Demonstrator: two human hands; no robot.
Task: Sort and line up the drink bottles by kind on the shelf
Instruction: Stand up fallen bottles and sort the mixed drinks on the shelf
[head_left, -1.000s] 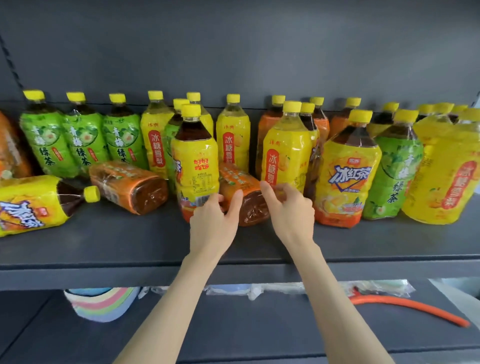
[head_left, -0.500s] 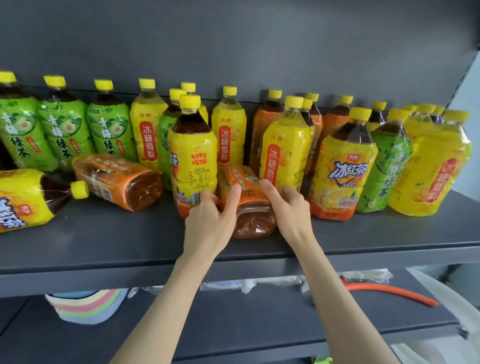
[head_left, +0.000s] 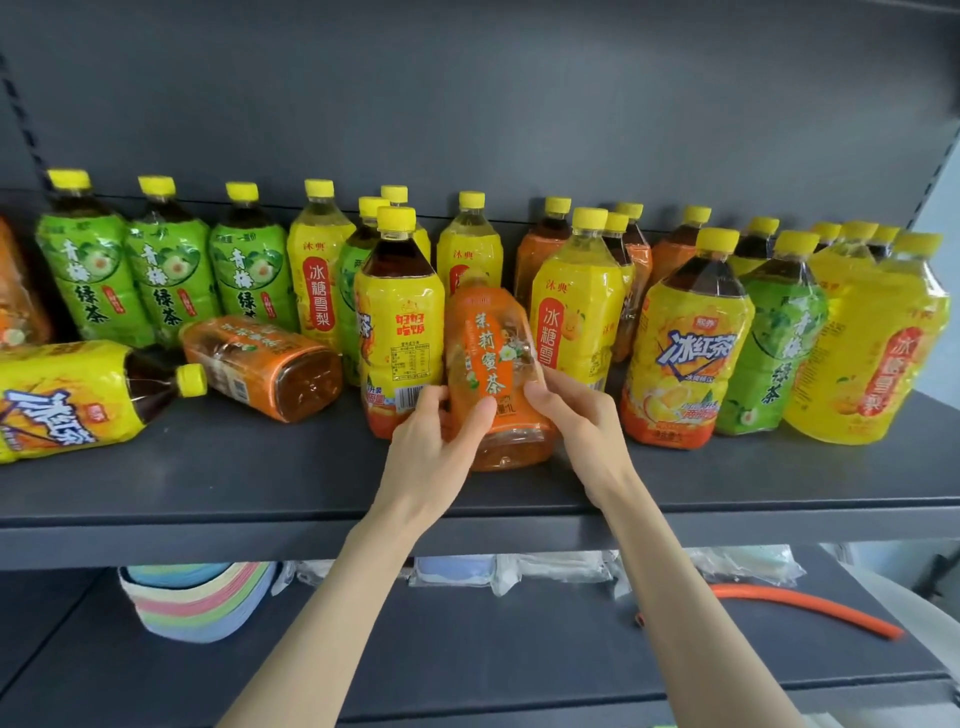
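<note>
An orange jasmine tea bottle (head_left: 493, 358) stands nearly upright at the middle of the dark shelf (head_left: 260, 483), its base near the front. My left hand (head_left: 431, 447) grips its lower left side and my right hand (head_left: 576, 415) grips its lower right side. Its cap is hidden against the bottles behind. Close on its left stands a yellow iced tea bottle (head_left: 400, 312). Another orange bottle (head_left: 265, 364) lies on its side further left, beside a lying yellow iced tea bottle (head_left: 78, 395). Green tea bottles (head_left: 166, 270) stand in a row at the back left.
Yellow pear drink bottles (head_left: 576, 296), an iced tea bottle (head_left: 685, 338), a green tea bottle (head_left: 779, 332) and more yellow ones (head_left: 872, 343) crowd the right. On the lower shelf lie a stack of pastel sheets (head_left: 197, 603), plastic packets (head_left: 519, 571) and an orange hose (head_left: 795, 608).
The orange bottle that lay on its side between my hands has been tipped up to nearly upright. Both hands kept their hold on its lower part.
</note>
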